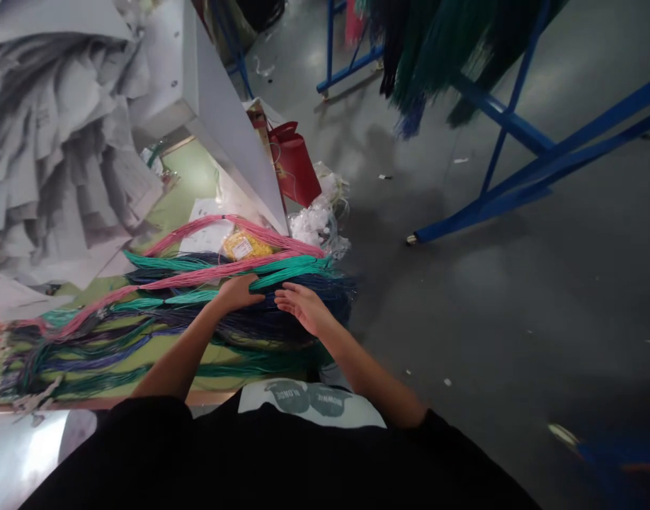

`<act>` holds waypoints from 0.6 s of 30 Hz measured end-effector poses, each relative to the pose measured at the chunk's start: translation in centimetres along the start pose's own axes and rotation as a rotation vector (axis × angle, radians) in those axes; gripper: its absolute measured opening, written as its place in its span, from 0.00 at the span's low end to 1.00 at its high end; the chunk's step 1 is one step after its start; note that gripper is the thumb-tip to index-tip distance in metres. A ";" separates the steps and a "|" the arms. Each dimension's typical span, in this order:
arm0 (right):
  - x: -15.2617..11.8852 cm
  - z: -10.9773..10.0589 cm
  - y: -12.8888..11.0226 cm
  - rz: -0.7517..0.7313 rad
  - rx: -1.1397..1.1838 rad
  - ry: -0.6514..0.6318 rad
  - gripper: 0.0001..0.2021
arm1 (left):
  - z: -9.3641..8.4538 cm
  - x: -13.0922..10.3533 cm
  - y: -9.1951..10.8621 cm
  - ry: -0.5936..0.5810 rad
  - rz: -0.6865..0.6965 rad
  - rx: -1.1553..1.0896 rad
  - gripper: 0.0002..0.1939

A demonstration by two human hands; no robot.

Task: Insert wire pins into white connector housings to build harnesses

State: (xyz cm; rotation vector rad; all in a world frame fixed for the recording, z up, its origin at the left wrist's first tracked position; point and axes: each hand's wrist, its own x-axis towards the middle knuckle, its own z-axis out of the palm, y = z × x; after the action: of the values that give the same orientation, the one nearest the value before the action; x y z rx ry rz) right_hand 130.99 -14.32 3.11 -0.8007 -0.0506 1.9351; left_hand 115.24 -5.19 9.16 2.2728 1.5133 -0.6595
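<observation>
Long bundles of thin wires lie along the table's near side, in pink, teal, dark blue and green. My left hand point(238, 293) is over a teal wire bundle point(192, 296), its fingers and thumb curved loosely about it; some fingertips are hidden. My right hand point(305, 309) is just to the right, open, with fingers stretched toward the left hand and nothing in it. Beneath it are dark blue wires point(330, 297). A pink wire bundle point(224, 270) runs just beyond my left hand, beside more teal strands.
A yellow packet with a white label point(245, 246) lies behind the wires. Further back stand a white panel point(234, 142), a red bag point(296, 163) and crumpled clear plastic point(317, 223). Many paper sheets point(54, 142) hang at left. A blue rack point(495, 191) stands on the floor at right.
</observation>
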 end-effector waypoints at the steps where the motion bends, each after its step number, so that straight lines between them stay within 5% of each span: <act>1: 0.3 0.1 -0.2 0.048 0.049 -0.009 0.05 | -0.1 -0.2 0.0 0.001 -0.017 0.035 0.15; 5: 1.1 0.4 -0.6 0.142 0.113 -0.065 0.02 | -0.7 -0.5 0.8 0.058 -0.088 0.162 0.14; 11: 1.7 1.7 -0.8 0.241 0.244 -0.122 0.04 | -0.9 -1.6 1.2 0.133 -0.102 0.056 0.13; 18: 2.8 1.8 -2.0 0.219 0.475 0.013 0.06 | -0.1 -2.4 0.8 0.050 0.031 -0.184 0.15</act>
State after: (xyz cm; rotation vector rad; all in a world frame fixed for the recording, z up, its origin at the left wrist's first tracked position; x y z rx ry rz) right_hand 130.76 -10.51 3.78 -0.5129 0.5056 2.0299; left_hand 115.17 -7.28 10.51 2.1839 1.4924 -0.4386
